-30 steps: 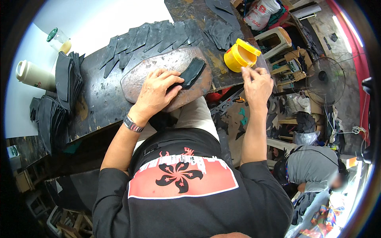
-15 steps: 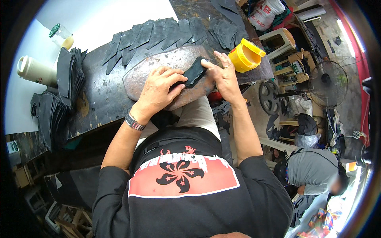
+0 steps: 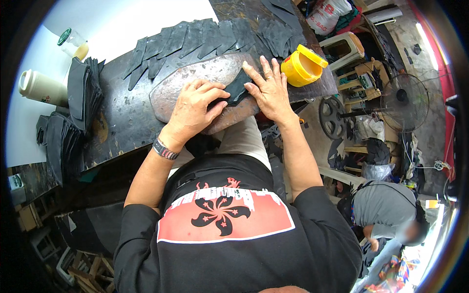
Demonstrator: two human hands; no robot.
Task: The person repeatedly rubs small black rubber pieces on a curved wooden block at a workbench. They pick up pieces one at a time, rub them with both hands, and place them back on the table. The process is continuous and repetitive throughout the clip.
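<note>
Green-lidded jar (image 3: 73,44) over on the left, yellowish stuff in the bottom, near a cream flask (image 3: 43,88). Right side's way busier: pole fan (image 3: 402,95) with a round black base (image 3: 332,118), pale stool (image 3: 355,44), white plastic bag (image 3: 325,15) past that, plus a co-worker (image 3: 383,205) in grey, bent over near some multicoloured cloth (image 3: 398,268).

Piece (image 3: 238,93) on slab (image 3: 166,100), tub (image 3: 299,71) to the right, row of pieces (image 3: 200,39) behind, stack (image 3: 82,93) at left
</note>
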